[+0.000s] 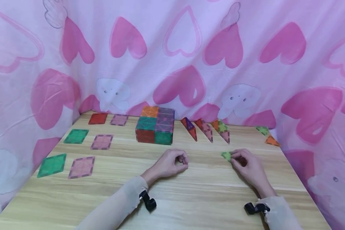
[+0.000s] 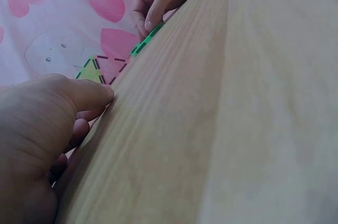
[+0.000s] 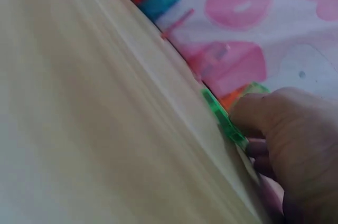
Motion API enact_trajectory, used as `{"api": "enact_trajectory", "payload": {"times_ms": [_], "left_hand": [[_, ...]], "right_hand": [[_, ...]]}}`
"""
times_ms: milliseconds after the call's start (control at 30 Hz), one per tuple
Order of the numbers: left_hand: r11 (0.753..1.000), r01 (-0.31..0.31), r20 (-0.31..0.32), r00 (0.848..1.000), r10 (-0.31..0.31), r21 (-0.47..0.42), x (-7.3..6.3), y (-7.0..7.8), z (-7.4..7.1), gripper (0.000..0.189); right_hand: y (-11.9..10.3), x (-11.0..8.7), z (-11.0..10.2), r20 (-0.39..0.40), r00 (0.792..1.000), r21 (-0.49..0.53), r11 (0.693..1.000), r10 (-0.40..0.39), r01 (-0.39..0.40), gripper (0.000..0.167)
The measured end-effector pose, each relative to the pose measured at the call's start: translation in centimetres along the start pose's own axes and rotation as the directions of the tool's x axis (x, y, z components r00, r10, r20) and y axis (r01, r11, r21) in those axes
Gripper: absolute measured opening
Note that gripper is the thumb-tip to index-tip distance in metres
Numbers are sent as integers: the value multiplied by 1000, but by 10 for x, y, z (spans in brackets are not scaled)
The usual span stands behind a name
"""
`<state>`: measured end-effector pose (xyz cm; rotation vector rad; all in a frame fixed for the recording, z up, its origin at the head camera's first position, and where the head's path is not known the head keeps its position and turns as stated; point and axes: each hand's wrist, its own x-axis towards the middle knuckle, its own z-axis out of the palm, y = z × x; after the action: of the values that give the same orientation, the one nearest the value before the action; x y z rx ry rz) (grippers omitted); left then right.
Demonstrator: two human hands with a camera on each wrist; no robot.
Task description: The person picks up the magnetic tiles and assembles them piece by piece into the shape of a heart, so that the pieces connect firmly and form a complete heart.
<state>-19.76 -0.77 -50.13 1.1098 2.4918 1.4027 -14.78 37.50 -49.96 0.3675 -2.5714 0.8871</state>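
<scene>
My right hand (image 1: 248, 166) pinches a light green triangular magnetic tile (image 1: 226, 156) by its right side, low over the wooden table. In the right wrist view that tile (image 3: 224, 117) appears edge-on beside the thumb; whether it touches the tabletop I cannot tell. My left hand (image 1: 169, 163) rests on the table near the middle, fingers loosely curled around nothing. Beyond it stands a block built of coloured magnetic tiles (image 1: 155, 137), with orange, green and purple on top and red and green in front.
Slanted groups of triangular tiles (image 1: 205, 130) sit along the back, right of the block. At the far right edge lie a green tile (image 1: 262, 130) and an orange tile (image 1: 272, 141). Red, green (image 1: 76, 136) and pink square tiles (image 1: 81, 167) lie at left. A heart-patterned curtain (image 1: 178, 83) borders the table.
</scene>
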Motion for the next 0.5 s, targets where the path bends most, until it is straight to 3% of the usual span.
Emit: {"api": "enact_trajectory", "payload": {"times_ms": [133,300,500], "left_hand": [[1000,2,8,1000,-2,1,-1,-1,-2,16],[1000,-3,29,1000,3,-8,-1,-1,-3,20],[1000,-12,55,998,12,9,0,1,-4,30]], "right_hand": [[-20,-1,14,96,994,65,996,-59,53,26],[-48,-3,31,196,971,153,983,-134,104,30],[-74,-7,47,220,943,237,951,-251,198,29]]}}
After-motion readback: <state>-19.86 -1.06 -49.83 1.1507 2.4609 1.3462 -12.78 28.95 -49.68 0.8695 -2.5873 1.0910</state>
